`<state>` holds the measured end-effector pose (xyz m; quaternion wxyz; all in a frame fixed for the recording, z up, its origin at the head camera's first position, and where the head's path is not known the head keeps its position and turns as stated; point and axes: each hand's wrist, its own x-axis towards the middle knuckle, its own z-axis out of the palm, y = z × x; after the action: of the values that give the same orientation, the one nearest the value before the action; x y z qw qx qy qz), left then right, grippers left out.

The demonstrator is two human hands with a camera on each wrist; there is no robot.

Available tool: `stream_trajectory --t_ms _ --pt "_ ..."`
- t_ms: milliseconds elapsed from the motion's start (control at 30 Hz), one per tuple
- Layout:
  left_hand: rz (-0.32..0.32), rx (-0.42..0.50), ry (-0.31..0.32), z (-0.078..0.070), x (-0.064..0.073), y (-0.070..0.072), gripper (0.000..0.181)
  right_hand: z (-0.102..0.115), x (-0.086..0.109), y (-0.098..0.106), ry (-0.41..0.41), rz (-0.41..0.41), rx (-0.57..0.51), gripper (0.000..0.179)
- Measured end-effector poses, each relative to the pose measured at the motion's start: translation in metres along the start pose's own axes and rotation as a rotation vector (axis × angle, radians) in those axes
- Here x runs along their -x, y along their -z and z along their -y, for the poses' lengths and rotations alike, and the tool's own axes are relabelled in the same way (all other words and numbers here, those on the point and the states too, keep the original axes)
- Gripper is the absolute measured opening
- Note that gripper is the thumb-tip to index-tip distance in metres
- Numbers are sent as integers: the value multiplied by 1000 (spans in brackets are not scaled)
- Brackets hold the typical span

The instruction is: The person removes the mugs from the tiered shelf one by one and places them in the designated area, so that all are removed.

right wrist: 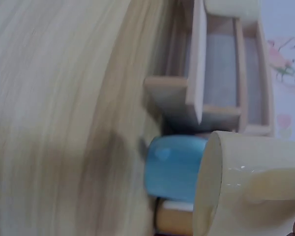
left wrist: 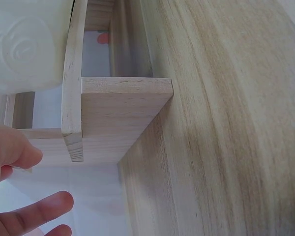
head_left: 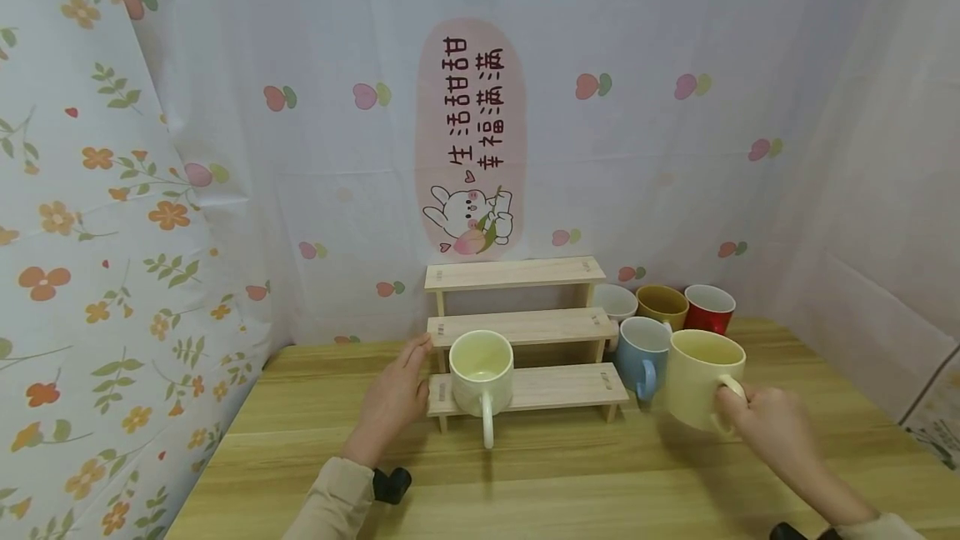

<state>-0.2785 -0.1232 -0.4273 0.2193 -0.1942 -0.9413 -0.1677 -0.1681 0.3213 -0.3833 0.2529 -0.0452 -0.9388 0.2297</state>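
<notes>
My right hand [head_left: 776,432] grips the handle of a pale yellow mug [head_left: 693,386], raised above the table at the right. In the right wrist view this mug [right wrist: 250,182] lies sideways across the picture, in front of a blue mug [right wrist: 169,167]. A three-tier wooden shelf [head_left: 562,388] stands in the middle. On the left part of its lowest tier sits a pale green-cream mug [head_left: 480,394], handle towards me. My left hand [head_left: 393,397] is at the shelf's left end, its fingertips at the middle tier. The left wrist view shows fingers [left wrist: 37,211] extended beside the wood.
Right of the shelf, behind the raised mug, are a white mug [head_left: 617,303], a brown-yellow mug [head_left: 663,311] and a red mug [head_left: 705,319]. A patterned cloth [head_left: 337,190] hangs behind the wooden table [head_left: 555,482], and a flowered cloth [head_left: 97,273] on the left.
</notes>
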Motion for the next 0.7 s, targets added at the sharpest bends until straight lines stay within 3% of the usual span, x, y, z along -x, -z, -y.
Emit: stream_trajectory --t_ms 200,300,467,600,700 --pt "-2 12 -22 -1 -1 -1 55 -23 -8 -7 14 -9 49 40" --pt "-12 20 -37 1 3 -1 56 -36 -12 -15 9 29 86 40" --pt "-3 9 -2 6 10 2 57 -50 -19 -31 -6 91 84 41" --pt "27 15 14 3 5 3 57 -58 -24 -36 -17 55 73 42" --pt "32 14 14 0 1 3 57 -62 -28 -37 -46 80 85 43"
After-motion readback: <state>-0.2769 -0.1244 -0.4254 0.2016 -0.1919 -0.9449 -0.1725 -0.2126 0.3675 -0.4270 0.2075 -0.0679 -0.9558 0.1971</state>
